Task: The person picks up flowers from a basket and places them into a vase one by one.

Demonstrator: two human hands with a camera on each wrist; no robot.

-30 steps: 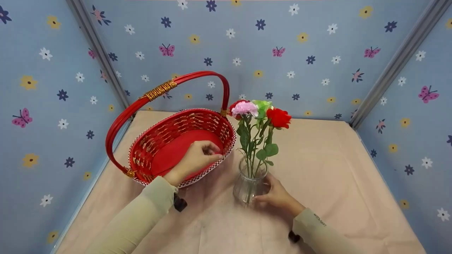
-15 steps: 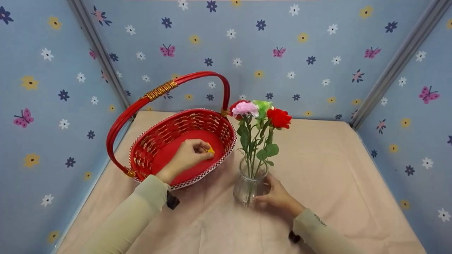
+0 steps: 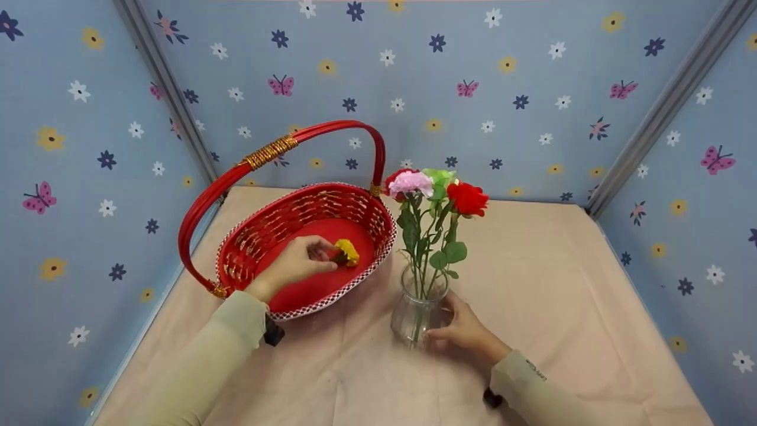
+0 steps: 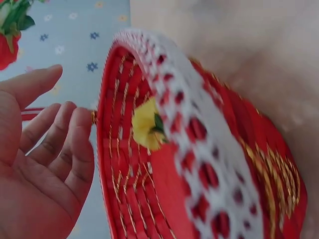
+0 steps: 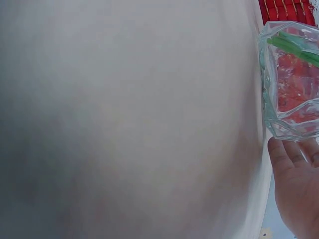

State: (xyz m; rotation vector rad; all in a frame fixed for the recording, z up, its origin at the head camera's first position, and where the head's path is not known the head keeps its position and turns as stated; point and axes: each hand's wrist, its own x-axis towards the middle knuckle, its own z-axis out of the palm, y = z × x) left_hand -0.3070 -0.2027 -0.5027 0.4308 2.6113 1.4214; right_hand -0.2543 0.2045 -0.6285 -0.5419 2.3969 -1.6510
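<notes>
A yellow flower (image 3: pixel 348 252) with green below its head is inside the red woven basket (image 3: pixel 322 302). Just left of the flower, over the basket, is my left hand (image 3: pixel 301 260). In the left wrist view, the fingers of my left hand (image 4: pixel 50 164) are loosely spread, holding nothing, and the yellow flower (image 4: pixel 145 124) is apart from them. My right hand (image 3: pixel 467 328) holds the side of a clear glass vase (image 3: pixel 408 319), thumb in front and fingers behind. Standing in the vase are a red rose (image 3: pixel 468 198), a pink carnation (image 3: pixel 410 182), a green flower (image 3: pixel 439 179) and another red bloom.
The basket's tall red handle (image 3: pixel 207 198) arches over it, with gold wrapping. A pale peach cloth (image 3: pixel 550 284) covers the table. Blue flower-patterned panels (image 3: pixel 426 77) stand around the back and both sides.
My left hand has moved left and away from the basket's right rim. The yellow flower, hidden at first, has come into view and left my fingers. My right hand and the vase stay put.
</notes>
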